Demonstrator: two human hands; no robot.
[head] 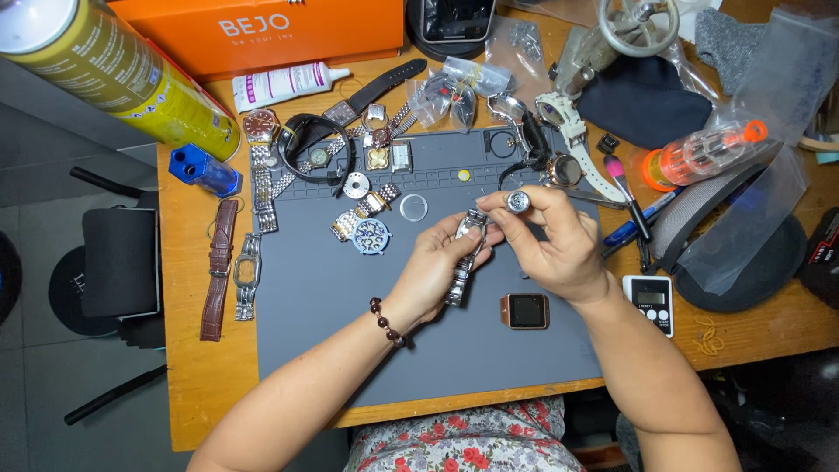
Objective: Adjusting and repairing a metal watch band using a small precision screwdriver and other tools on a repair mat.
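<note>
Head view showed the left hand [434,267] gripping a steel watch [466,253] above the grey mat [350,332], the right hand [559,245] pinching a small round part [518,202]; clear bags [454,92] of parts lay near the counter [197,385] back edge.

We see a grey mat [350,315] on the tan wooden surface [197,385], an orange box [253,31], a brown leather strap [216,271], a silver watch [463,258], and a red-flowered dress [472,437].
</note>
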